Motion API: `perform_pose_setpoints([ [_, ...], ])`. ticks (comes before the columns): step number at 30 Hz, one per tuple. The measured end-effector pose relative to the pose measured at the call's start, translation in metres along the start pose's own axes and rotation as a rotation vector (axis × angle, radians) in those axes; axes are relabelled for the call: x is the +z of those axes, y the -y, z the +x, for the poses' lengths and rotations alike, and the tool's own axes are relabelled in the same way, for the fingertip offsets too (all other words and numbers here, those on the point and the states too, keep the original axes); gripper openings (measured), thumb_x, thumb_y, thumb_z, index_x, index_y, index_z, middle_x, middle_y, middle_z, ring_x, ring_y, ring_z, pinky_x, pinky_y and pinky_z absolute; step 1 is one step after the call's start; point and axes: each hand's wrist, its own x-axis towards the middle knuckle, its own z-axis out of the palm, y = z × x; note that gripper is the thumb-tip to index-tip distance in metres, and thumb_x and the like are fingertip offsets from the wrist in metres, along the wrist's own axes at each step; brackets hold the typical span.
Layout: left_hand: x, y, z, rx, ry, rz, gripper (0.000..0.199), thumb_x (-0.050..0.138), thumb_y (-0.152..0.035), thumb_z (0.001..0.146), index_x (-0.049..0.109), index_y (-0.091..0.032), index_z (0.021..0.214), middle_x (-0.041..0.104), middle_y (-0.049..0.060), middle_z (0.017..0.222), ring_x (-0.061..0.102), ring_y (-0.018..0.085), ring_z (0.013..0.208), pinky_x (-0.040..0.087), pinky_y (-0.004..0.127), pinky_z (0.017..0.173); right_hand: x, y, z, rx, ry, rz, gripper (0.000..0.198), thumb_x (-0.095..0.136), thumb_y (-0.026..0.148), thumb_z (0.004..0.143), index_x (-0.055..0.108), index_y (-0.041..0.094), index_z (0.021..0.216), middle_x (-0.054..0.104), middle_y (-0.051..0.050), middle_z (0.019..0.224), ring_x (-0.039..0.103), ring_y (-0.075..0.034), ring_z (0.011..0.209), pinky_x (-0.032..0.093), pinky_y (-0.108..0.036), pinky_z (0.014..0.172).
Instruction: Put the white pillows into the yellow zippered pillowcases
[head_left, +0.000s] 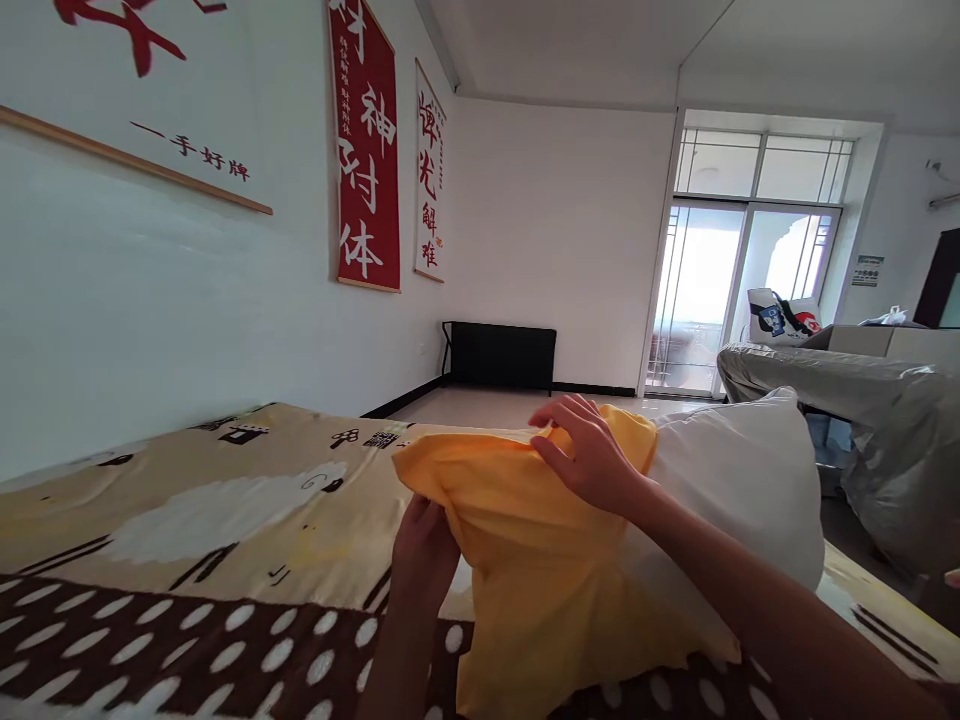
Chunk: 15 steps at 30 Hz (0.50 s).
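Observation:
A yellow pillowcase hangs in folds over the bed in front of me, covering part of a white pillow. The pillow's right side sticks out bare. My left hand is closed on the pillowcase below its left corner, its fingertips hidden behind the cloth. At the upper edge, my right hand has its fingers bent over the fabric and its thumb on the near side, gripping it. How far the pillow reaches inside the case is hidden.
Beneath lies a beige blanket with sheep prints and a brown dotted border. To the right stands furniture under a grey plastic cover, with a printed bag behind it. A black folded panel leans by the far wall.

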Motion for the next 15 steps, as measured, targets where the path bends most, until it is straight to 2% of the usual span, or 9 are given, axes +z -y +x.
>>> perform_pose_setpoints([
  [2, 0.004, -0.001, -0.004, 0.021, 0.018, 0.041, 0.043, 0.083, -0.032, 0.051, 0.066, -0.019, 0.089, 0.068, 0.004, 0.085, 0.064, 0.017, 0.073, 0.053, 0.024, 0.061, 0.002, 0.012, 0.018, 0.004, 0.083, 0.041, 0.021, 0.054, 0.027, 0.085, 0.054, 0.02, 0.105, 0.06, -0.006, 0.107, 0.05, -0.019, 0.101, 0.032, -0.036, 0.092],
  [3, 0.005, -0.002, -0.005, 0.034, 0.034, 0.062, 0.041, 0.082, -0.032, 0.053, 0.066, -0.019, 0.089, 0.068, 0.004, 0.086, 0.064, 0.017, 0.074, 0.053, 0.025, 0.063, 0.005, 0.015, 0.026, -0.005, 0.171, 0.047, 0.024, 0.055, 0.029, 0.084, 0.054, 0.02, 0.106, 0.06, -0.007, 0.108, 0.05, -0.02, 0.103, 0.031, -0.038, 0.094],
  [6, 0.001, -0.005, -0.006, 0.075, 0.102, 0.128, 0.04, 0.08, -0.031, 0.058, 0.065, -0.019, 0.093, 0.068, 0.006, 0.093, 0.064, 0.02, 0.083, 0.052, 0.027, 0.069, 0.017, 0.018, 0.043, -0.011, 0.498, 0.064, 0.014, 0.056, 0.032, 0.082, 0.056, 0.019, 0.083, 0.061, -0.002, 0.082, 0.053, -0.018, 0.086, 0.036, -0.035, 0.084],
  [8, -0.003, -0.007, -0.006, 0.08, 0.145, 0.171, 0.039, 0.078, -0.03, 0.061, 0.065, -0.018, 0.095, 0.068, 0.008, 0.098, 0.064, 0.022, 0.088, 0.052, 0.028, 0.073, 0.024, 0.017, 0.047, 0.017, 0.612, 0.099, 0.017, 0.053, 0.029, 0.081, 0.049, 0.018, 0.068, 0.053, 0.002, 0.065, 0.049, -0.014, 0.071, 0.036, -0.027, 0.069],
  [11, -0.007, -0.007, -0.003, 0.048, 0.144, 0.188, 0.037, 0.077, -0.029, 0.061, 0.066, -0.017, 0.094, 0.069, 0.008, 0.095, 0.064, 0.022, 0.086, 0.051, 0.029, 0.072, 0.03, 0.016, 0.046, 0.023, 0.556, 0.161, 0.021, 0.052, 0.024, 0.08, 0.043, 0.018, 0.062, 0.045, 0.004, 0.059, 0.041, -0.01, 0.062, 0.029, -0.023, 0.057],
  [15, -0.007, -0.007, -0.002, -0.006, 0.113, 0.101, 0.036, 0.081, -0.03, 0.052, 0.068, -0.016, 0.082, 0.07, 0.005, 0.082, 0.064, 0.019, 0.073, 0.052, 0.026, 0.062, 0.032, 0.017, 0.04, -0.021, 0.487, 0.131, 0.024, 0.048, 0.022, 0.083, 0.043, 0.018, 0.06, 0.044, 0.004, 0.059, 0.037, -0.009, 0.059, 0.028, -0.023, 0.058],
])
